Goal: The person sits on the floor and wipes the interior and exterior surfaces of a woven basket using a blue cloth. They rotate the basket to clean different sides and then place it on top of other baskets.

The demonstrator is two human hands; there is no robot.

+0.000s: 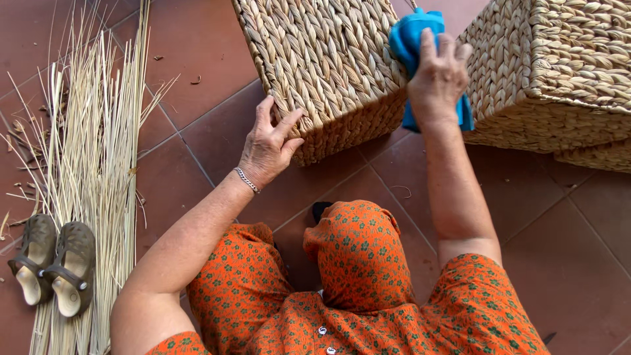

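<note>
One blue cloth (413,39), bunched, pressed against the right-hand side wall of the nearer woven basket (322,59); held there under the right hand (439,79), fingers curled over the cloth and gripping it, a lower corner of cloth showing below the wrist.

One nearer woven basket, box-shaped, of pale plaited fibre, standing on the floor at top centre, one corner turned toward the person; the left hand (268,144) rests flat on its near corner, fingers spread, holding nothing; one silver chain bracelet (247,179) on that wrist.

One second woven basket (559,72), same weave, at upper right, just beside the first, the cloth and right hand in the gap between them; beneath its lower right edge the rim of a third woven piece (595,158) shows, shape not clear.

One orange flowered garment (358,263) covering the person's knees and lap, bottom centre.

One floor of red-brown tiles (197,52); one long bundle of pale straw stalks (92,144) laid along the left side; loose scraps scattered near it.

Two brown clogs (56,266), side by side, lying on the lower end of the bundle.
</note>
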